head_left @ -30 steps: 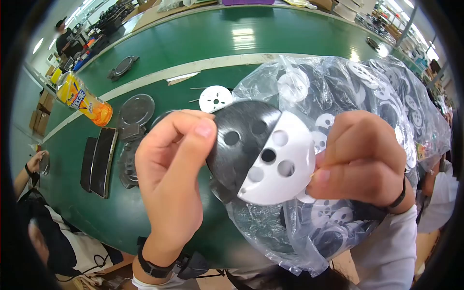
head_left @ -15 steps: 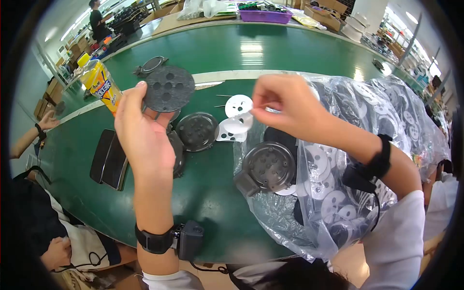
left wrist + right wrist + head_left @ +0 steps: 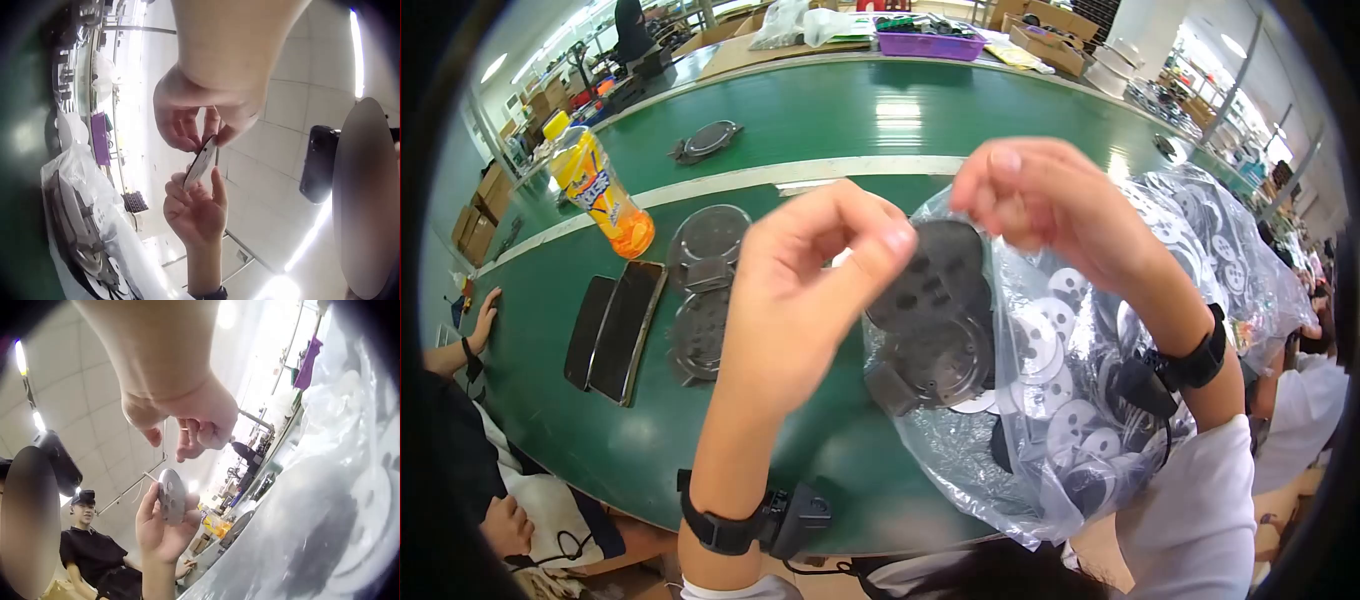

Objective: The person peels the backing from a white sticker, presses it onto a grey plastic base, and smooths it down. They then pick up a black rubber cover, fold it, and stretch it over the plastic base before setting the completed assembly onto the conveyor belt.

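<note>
My left hand point(image 3: 805, 290) pinches the edge of a dark disc with several holes point(image 3: 930, 272). The disc hangs over a dark round part with a square tab point(image 3: 945, 362), which lies on a clear plastic bag point(image 3: 940, 470). Beside the disc is my right hand point(image 3: 1060, 205), raised, with loosely bent fingers and nothing visible in them. In the left wrist view the disc point(image 3: 200, 164) appears nearly edge-on between both hands. The right wrist view shows the disc point(image 3: 171, 495) in my left hand point(image 3: 164, 534), below my right hand point(image 3: 181, 419).
White perforated discs point(image 3: 1040, 340) fill the bag on the right. Left of my hands lie two dark phone-like objects point(image 3: 625, 330) and round dark parts point(image 3: 700, 335). An orange drink bottle point(image 3: 600, 195) stands behind them. A purple bin point(image 3: 930, 45) is at the back.
The white layer was peeled off the dark disc and left beside the white disc on the table. My left hand then brought the dark disc rightward; my right hand moved right, its fingers now looser.
</note>
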The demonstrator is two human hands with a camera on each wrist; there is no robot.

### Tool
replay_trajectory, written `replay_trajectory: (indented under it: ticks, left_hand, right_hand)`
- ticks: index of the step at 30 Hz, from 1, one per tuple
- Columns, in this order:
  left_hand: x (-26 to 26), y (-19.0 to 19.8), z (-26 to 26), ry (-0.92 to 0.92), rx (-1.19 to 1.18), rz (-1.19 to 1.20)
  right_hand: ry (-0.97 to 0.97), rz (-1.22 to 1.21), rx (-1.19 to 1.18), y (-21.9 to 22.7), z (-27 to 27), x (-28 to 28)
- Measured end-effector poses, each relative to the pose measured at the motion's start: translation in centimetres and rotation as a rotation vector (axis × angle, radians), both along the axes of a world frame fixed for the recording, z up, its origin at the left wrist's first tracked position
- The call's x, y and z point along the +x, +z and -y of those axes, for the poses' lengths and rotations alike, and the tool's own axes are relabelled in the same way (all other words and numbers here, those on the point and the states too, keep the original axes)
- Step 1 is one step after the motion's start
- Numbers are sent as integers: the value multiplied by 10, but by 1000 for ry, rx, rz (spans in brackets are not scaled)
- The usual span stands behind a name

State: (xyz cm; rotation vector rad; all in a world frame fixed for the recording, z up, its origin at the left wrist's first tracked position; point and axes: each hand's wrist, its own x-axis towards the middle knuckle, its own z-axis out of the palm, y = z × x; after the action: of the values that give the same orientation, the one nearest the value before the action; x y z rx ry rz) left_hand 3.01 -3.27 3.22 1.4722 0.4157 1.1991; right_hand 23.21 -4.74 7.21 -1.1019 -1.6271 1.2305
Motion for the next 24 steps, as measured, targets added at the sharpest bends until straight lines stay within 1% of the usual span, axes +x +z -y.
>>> replay_trajectory:
  ticks: [1,2,3,4,5,6,7,8,9,11,12,13,14,15,17,18,19,20,22,23,24]
  left_hand:
    - [0,3,5,-83,-25,-68]
    - [2,4,9,-114,17,-120]
    - [3,4,11,-145,59,-172]
    - [5,4,11,-153,54,-177]
    - [6,4,11,-148,212,-233]
    - [7,4,11,-141,369,-290]
    - [8,4,12,-148,364,-297]
    - [8,5,12,-163,411,-286]
    - [8,6,13,-177,456,-274]
    - [6,10,14,-182,452,-294]
    - [6,12,12,-207,540,-316]
    - [6,14,11,-233,627,-337]
    - [6,15,10,-231,656,-388]
    - [6,15,11,-234,650,-396]
    - [8,15,11,-210,689,-419]
    - [8,14,10,-213,685,-424]
    - [8,12,8,-247,690,-425]
    - [8,11,7,-282,695,-425]
    - [8,7,4,-301,671,-388]
    - [9,7,2,-313,653,-346]
    - [9,8,3,-251,589,-283]
  right_hand:
    - [23,-22,-130,1,10,-2]
    - [49,-39,-284,-3,17,-2]
    - [144,-29,-363,-5,23,1]
    - [214,-23,-424,-8,27,2]
    - [287,-17,-487,-10,30,4]
    - [285,-25,-492,-12,30,5]
    - [360,-21,-520,-14,31,6]
    - [438,-17,-547,-16,31,7]
    - [440,-27,-551,-18,31,7]
    - [550,-127,-495,-25,32,7]
    - [503,-208,-716,-27,31,8]
    - [508,-219,-721,-26,31,8]
    - [546,-169,-666,-21,31,7]
    - [582,-118,-609,-19,31,7]
    - [577,-90,-621,-23,30,8]
    - [583,-34,-589,-25,29,9]
    - [587,20,-559,-27,28,11]
    - [587,12,-562,-27,28,12]
    - [561,119,-631,-25,28,13]
    - [558,114,-628,-26,27,14]
    - [514,-26,-619,-28,27,15]
